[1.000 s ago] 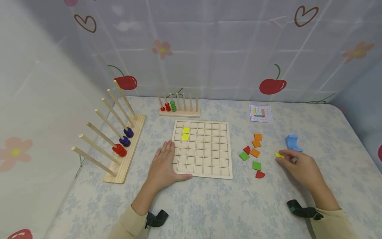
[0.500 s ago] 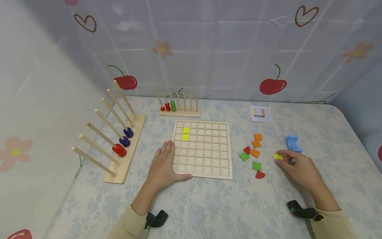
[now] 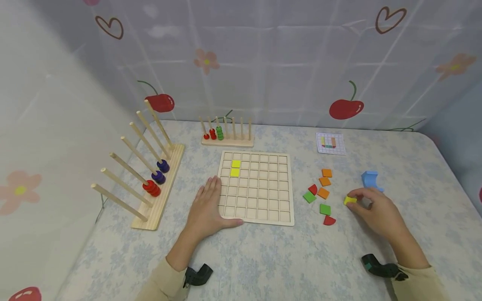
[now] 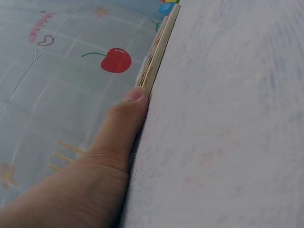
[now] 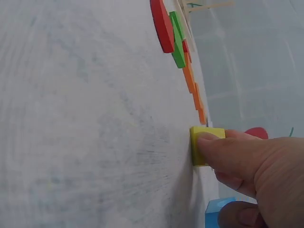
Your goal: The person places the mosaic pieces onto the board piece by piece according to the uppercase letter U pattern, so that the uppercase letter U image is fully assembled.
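Between thumb and fingers my right hand [image 3: 379, 211] pinches a yellow square tile [image 5: 198, 146], tilted on edge close to the tabletop. Flat along the lower left corner of a wooden grid board [image 3: 263, 189] rests my left hand [image 3: 206, 209], fingers straight and thumb against the front edge. In the left wrist view that thumb [image 4: 121, 118] touches the board's edge. Two yellow tiles [image 3: 235, 168] sit in one column of the grid, one below the other. Right of the board lie several loose tiles: orange squares [image 3: 325, 181], green squares [image 3: 325, 209] and red quarter-round pieces [image 3: 329, 220].
Behind the right hand stands a curved blue piece [image 3: 370, 179]. A printed pattern card [image 3: 331, 144] lies at the back right. A large peg rack [image 3: 165, 188] with red and blue beads occupies the left; a smaller peg rack [image 3: 227, 142] stands at the back.
My right hand has tipped the yellow tile up on edge and shifted it slightly toward the front. The left hand stays in place on the board. The head view has shifted slightly.
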Available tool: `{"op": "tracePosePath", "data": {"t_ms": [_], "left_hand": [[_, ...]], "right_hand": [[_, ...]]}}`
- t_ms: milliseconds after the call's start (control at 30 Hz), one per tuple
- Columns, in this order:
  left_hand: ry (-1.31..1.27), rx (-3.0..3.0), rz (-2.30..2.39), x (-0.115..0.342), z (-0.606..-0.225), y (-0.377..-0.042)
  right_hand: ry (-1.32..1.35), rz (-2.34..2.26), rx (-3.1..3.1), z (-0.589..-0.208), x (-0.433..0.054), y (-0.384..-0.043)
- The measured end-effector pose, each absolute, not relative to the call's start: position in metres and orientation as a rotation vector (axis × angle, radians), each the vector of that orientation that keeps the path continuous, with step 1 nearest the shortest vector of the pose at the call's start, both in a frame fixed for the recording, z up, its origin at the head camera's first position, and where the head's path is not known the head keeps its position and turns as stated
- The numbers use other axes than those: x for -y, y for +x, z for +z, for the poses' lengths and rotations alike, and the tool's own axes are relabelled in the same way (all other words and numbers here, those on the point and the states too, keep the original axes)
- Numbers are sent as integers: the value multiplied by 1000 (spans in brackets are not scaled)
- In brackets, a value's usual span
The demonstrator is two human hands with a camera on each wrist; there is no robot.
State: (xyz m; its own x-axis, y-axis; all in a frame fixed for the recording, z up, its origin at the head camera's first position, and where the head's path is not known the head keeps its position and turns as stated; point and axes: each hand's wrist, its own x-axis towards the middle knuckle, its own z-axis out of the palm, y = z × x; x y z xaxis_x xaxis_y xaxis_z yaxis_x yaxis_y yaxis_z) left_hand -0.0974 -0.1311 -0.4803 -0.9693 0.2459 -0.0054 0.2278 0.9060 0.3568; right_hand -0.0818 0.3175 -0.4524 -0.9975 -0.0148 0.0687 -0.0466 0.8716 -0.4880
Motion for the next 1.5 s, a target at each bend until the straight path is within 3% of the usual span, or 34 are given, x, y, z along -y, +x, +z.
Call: {"op": "tracePosePath", "data": {"t_ms": [367,1000,1500], "left_hand": [[377,-3018,573,132,-481,-98],[349,-3012,547,132,-482,-98],[386,-3030,524,133,-481,-97]], "right_hand": [[84,1005,2969,-442,-294,-100],[479,1418,2963,-440,-110,-165],[514,1342,2992,-445,-57,-180]]}}
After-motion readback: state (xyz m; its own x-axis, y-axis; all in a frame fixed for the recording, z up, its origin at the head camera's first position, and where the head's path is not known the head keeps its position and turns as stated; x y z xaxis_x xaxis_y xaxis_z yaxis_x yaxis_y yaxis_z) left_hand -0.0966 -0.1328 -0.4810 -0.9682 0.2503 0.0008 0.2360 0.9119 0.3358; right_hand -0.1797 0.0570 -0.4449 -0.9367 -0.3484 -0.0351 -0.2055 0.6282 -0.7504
